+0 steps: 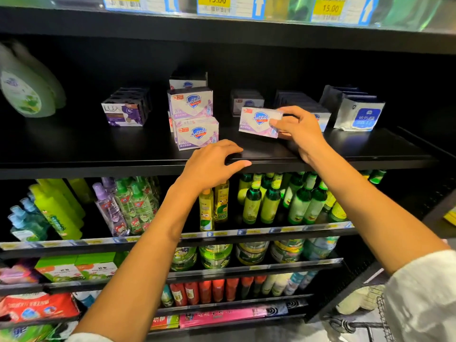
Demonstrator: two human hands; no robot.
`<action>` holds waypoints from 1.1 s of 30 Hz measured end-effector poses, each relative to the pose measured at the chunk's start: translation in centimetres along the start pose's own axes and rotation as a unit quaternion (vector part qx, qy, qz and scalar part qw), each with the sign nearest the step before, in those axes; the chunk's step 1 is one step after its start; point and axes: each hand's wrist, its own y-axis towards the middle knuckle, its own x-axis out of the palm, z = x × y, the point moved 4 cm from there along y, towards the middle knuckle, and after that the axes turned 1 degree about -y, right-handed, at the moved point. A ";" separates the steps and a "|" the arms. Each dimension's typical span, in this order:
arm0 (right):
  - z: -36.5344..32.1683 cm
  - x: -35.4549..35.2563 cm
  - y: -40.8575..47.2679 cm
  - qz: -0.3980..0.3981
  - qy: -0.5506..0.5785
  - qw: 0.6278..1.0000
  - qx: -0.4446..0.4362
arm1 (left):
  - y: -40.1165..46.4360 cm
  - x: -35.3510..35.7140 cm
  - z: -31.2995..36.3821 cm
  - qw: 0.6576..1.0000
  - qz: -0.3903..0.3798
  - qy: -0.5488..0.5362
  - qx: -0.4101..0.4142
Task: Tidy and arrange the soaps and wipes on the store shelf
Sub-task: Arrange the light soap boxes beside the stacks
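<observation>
My right hand (297,130) grips a pink and white Safeguard soap box (257,122) by its right end, just above the black shelf (98,154). Left of it stands a stack of matching Safeguard soap boxes (193,117), with one more box behind. My left hand (213,162) rests on the shelf's front edge with fingers loosely bent, holding nothing. A purple Lux soap pack (124,111) sits further left. White and blue wipes packs (359,114) lean at the right, and dark packs (296,99) lie behind my right hand.
Green detergent bottles (27,92) stand at the shelf's far left. Below are rows of spray bottles (130,206) and green bottles (278,201). Price tags (216,3) line the shelf above. A wire basket (380,314) shows at bottom right.
</observation>
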 end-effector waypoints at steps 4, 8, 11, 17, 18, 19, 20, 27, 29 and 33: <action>-0.3 -0.4 -2.1 -0.050 0.044 0.998 0.000 | 0.1 -0.3 0.1 0.998 0.013 -0.060 -0.025; -0.5 -0.8 -2.6 -0.053 0.080 0.995 0.004 | 0.4 -0.7 0.3 0.985 0.035 -0.159 -0.048; -0.6 -0.9 -2.6 -0.061 0.085 0.995 0.003 | 0.8 -1.0 0.7 0.967 0.079 -0.236 -0.054; -0.7 -0.9 -2.9 -0.073 0.094 0.993 0.007 | 3.1 -1.1 3.0 0.924 0.059 -0.376 -0.027; -0.7 -0.9 -2.8 -0.075 0.095 0.993 0.006 | 3.3 -0.9 3.1 0.921 0.063 -0.384 -0.027; -0.7 -0.9 -2.8 -0.079 0.094 0.992 0.005 | 3.5 -0.8 3.0 0.919 0.072 -0.386 -0.028; -0.6 -0.9 -2.8 -0.084 0.093 0.992 0.005 | 3.6 -0.7 2.9 0.916 0.081 -0.391 -0.030; -0.4 -0.8 -2.9 -0.146 0.073 0.986 -0.043 | 3.6 -0.5 1.7 0.896 0.079 -0.432 -0.071; -0.5 -0.7 -2.9 -0.166 0.058 0.983 -0.060 | 3.7 -0.5 1.4 0.892 0.082 -0.437 -0.084; -0.4 -0.3 -2.8 -0.188 0.008 0.980 -0.073 | 3.8 -0.5 1.4 0.888 0.072 -0.445 -0.092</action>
